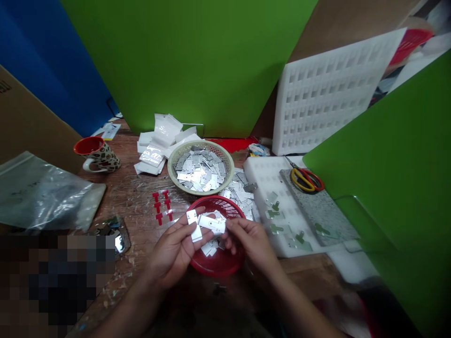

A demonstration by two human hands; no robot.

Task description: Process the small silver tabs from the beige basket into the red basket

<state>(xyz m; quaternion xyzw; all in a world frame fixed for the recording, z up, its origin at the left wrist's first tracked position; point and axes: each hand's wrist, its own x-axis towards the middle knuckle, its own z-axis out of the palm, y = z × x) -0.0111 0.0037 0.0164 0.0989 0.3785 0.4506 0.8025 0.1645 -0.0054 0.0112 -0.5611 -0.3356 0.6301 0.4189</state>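
At the frame's centre, on the desk (137,192), colander (176,182) with plates (201,170) inside; just below, basket (215,268) holding more. At left, mug (106,158). At right, foam tray (260,188) under slab (319,211), with scissors (299,171) on the slab's upper end.

No text surely legible. Cardboard panel (33,124): dark lettering at view's left edge, unclear. Clear plastic bag (45,192): faint marks, too blurred. Held white pieces (216,226): tiny dark marks, too small to read.
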